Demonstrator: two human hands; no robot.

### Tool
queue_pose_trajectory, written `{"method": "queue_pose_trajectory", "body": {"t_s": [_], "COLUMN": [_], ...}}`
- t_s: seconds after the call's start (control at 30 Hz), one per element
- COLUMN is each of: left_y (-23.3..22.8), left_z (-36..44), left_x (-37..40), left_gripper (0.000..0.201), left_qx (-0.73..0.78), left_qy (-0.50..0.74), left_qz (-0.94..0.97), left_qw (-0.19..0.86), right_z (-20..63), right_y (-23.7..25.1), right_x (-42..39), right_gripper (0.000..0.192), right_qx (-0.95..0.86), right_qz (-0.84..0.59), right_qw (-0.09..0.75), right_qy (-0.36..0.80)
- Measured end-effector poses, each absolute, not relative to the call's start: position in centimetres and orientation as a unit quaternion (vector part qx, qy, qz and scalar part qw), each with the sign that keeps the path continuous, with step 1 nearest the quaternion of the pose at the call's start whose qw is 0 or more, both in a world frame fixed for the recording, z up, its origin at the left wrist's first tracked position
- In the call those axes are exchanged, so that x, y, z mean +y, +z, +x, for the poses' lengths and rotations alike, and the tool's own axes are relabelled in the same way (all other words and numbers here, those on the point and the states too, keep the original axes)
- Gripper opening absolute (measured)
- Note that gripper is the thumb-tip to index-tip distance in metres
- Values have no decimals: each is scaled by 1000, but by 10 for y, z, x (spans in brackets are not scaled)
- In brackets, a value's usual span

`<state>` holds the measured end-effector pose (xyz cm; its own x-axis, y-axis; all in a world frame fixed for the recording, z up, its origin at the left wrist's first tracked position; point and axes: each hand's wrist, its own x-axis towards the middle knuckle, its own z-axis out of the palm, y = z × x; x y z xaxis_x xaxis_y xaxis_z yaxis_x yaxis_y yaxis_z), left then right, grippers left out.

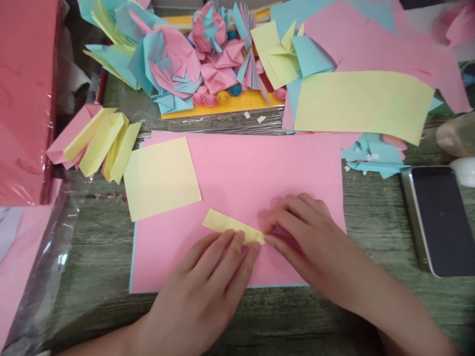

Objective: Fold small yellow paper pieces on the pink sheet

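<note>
A narrow folded strip of yellow paper (226, 220) lies slantwise on a pink sheet (260, 168). The fingertips of my left hand (208, 277) press together on its lower edge and hold it down. At its right end, my right hand (311, 237) pinches the strip between thumb and forefinger. A flat yellow paper rectangle (163, 178) rests over the sheet's left corner, apart from both hands. Blue paper edges show beneath the pink sheet.
Folded paper flowers (218, 59) crowd the back, beside loose sheets and a long yellow piece (363, 101). Pleated yellow and pink paper (100, 141) sits at left, near a red wrapped pack (25, 99). A phone (441, 220) lies on the right of the wooden table (96, 257).
</note>
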<state>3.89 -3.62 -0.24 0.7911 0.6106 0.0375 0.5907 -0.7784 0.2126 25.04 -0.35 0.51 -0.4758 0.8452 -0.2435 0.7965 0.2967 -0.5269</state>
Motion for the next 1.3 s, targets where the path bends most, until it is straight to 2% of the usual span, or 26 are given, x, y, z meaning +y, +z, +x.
{"method": "queue_pose_trajectory", "body": {"t_s": [0.7,1.13,1.3], "left_y": [-4,-3,-1], "left_z": [38,43,44], "left_x": [-42,-38,-40], "left_gripper": [50,37,38], "left_qx": [321,330,339], "left_qy": [37,71,71], "left_qz": [941,937,935], "left_qw": [98,85,75], "right_z": [249,247,247], "right_y": [0,1,1], "right_x": [-2,-2,-3], "right_gripper": [10,8,8], "right_qx": [-827,-826,-828], "right_qz": [-510,-515,-515], "right_qw": [26,21,25], "right_qy": [236,228,220]}}
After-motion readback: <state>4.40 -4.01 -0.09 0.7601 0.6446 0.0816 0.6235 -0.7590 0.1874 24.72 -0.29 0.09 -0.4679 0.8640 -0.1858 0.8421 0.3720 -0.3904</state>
